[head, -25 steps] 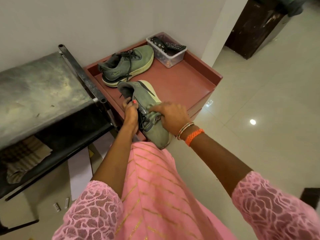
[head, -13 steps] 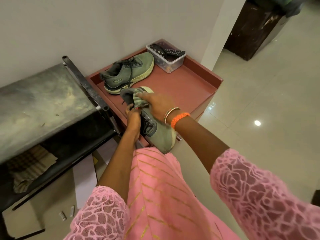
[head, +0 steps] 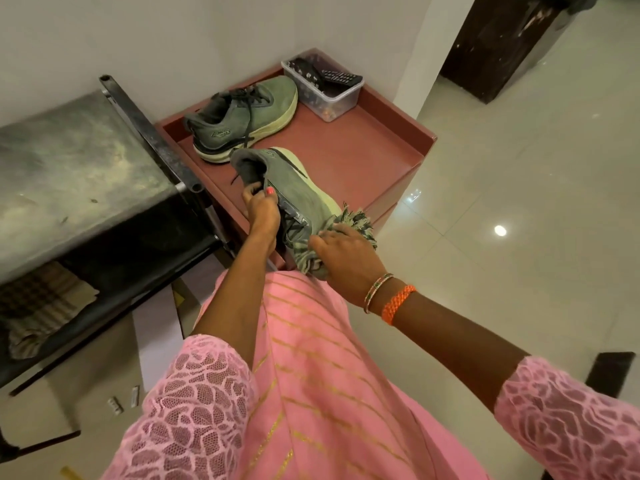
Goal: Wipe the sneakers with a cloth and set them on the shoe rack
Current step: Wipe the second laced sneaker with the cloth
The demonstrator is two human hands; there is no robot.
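A clear plastic box is sitting by the wall, holding a dark remote; a checked fabric bundle is lying under a worn metal table; a dark wooden door frame is standing on the glossy tiled floor, which is reflecting a ceiling light.

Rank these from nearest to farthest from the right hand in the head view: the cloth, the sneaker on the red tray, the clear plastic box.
From the right hand:
1. Cloth: under the hand, pressed on the held sneaker's toe.
2. Sneaker on the red tray: farther back, to the left, resting by the wall.
3. Clear plastic box: at the tray's far corner.
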